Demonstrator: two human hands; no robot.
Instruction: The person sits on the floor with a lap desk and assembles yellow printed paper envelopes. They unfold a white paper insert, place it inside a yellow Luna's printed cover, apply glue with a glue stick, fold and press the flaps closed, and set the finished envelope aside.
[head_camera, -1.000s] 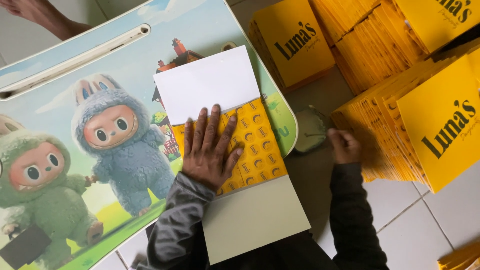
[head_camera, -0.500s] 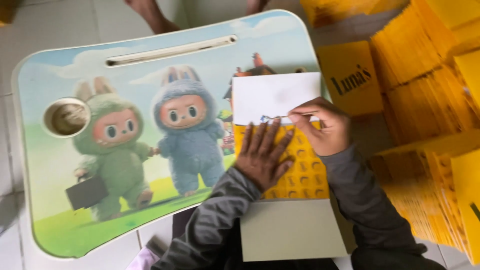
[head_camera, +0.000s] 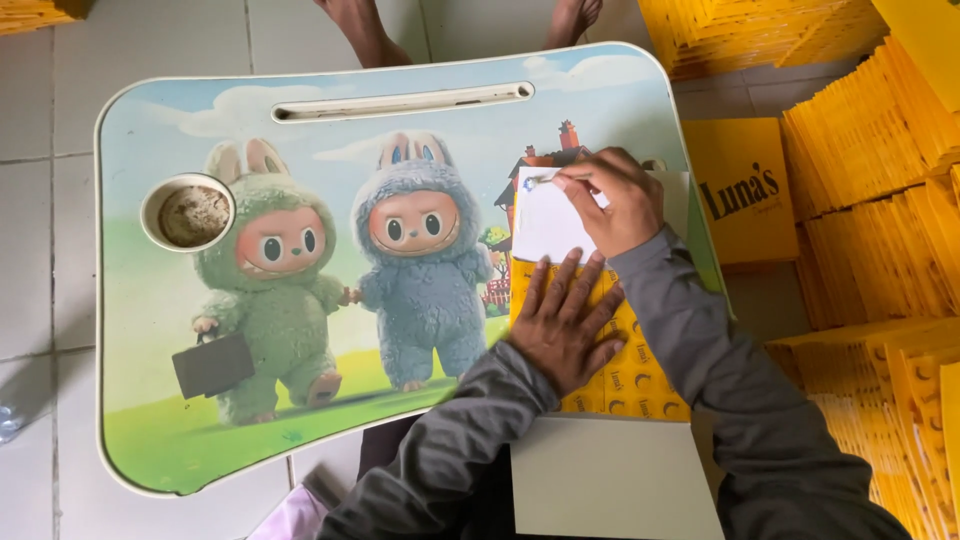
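My left hand lies flat, fingers spread, on a yellow sheet of round stickers at the right side of a small lap table. My right hand is above it, fingers pinched on a small sticker at the top left of a white sheet. A plain grey-white card sticks out under the yellow sheet toward me. Both arms wear grey sleeves.
The table top shows two furry cartoon figures, a cup hole at left and a slot along the far edge. Stacks of yellow folded boxes fill the floor at right. Another person's bare feet stand beyond the table.
My right hand came from the yellow stacks at right to the white sheet and now pinches at its top left corner. The view swung left, showing the whole table. My left hand stayed flat.
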